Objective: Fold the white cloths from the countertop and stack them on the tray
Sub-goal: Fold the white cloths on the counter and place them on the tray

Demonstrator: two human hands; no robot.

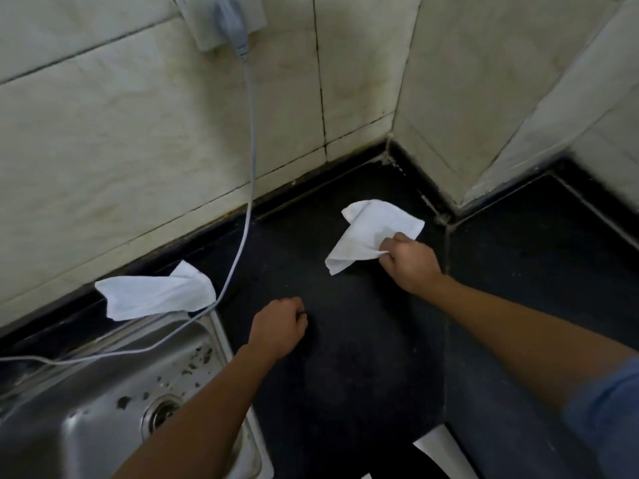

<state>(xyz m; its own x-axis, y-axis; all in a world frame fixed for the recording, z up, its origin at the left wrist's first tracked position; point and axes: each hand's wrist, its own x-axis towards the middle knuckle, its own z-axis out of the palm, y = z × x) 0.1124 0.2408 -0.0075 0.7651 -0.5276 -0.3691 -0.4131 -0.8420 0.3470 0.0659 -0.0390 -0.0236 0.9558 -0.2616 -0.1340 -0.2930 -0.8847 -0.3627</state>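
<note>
**One cloth [371, 233] in the right hand [409, 262], a second cloth [155, 295] by the sink [86, 409]**

The right arm reaches in from the near right, bare to a blue sleeve [608, 409] at the frame edge. Its hand is knuckles-up over the table [345, 357], and its grip is closed on the cloth, with thumb and curled fingers pinching the cloth's near right edge. That cloth is crumpled and partly doubled over. It lies on the table right of centre, near the far corner where the walls meet.

The left arm comes up from the near edge, passing over the sink's right rim. The left hand [278, 328] is low over the table, well apart from both cloths. Its fingers are curled under into a closed grip, and nothing shows in it.

The second cloth lies rumpled at the left, across the sink's far rim and the strip of table against the wall.

The table is black and speckled, with a seam running near to far on the right. The steel sink at the near left has dark scraps around its drain [160, 413]. Pale, stained tiles [121, 133] cover the walls. A grey cable [250, 150] drops from a wall plug [228, 19], passes the second cloth's right end and trails left over the sink.
</note>
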